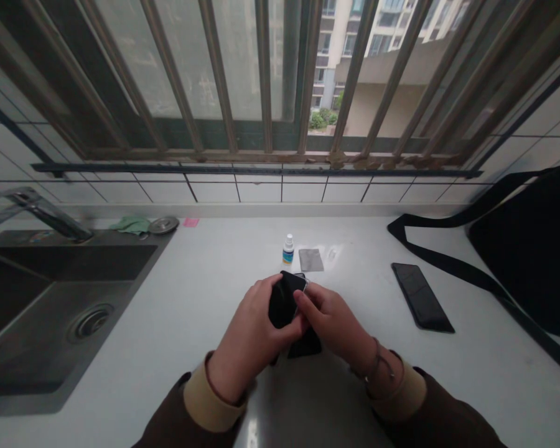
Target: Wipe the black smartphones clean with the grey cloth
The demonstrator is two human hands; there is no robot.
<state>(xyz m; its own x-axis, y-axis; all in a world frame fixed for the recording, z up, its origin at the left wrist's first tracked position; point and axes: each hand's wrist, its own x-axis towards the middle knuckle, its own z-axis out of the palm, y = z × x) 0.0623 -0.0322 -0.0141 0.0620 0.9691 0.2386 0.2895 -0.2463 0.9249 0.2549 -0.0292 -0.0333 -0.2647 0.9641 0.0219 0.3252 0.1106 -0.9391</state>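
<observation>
At the white counter (200, 292), a person's left hand (249, 336) and right hand (333, 320) meet just above the middle of the surface. The left grip is clenched around a black object (282, 300) with a thin silver edge at its top corner, and the right grip holds the same object, its thumb pressed against it. A second dark piece (304, 343) sticks out below the hands; I can't tell what it is. Just ahead stand a small white bottle (288, 250) and a grey square pad (310, 260). To the right lie a black phone (421, 297) and a black bag (522, 249) with its strap. To the left is a steel sink (60, 317) with a tap (42, 211), and a green cloth (130, 224) sits behind it.
</observation>
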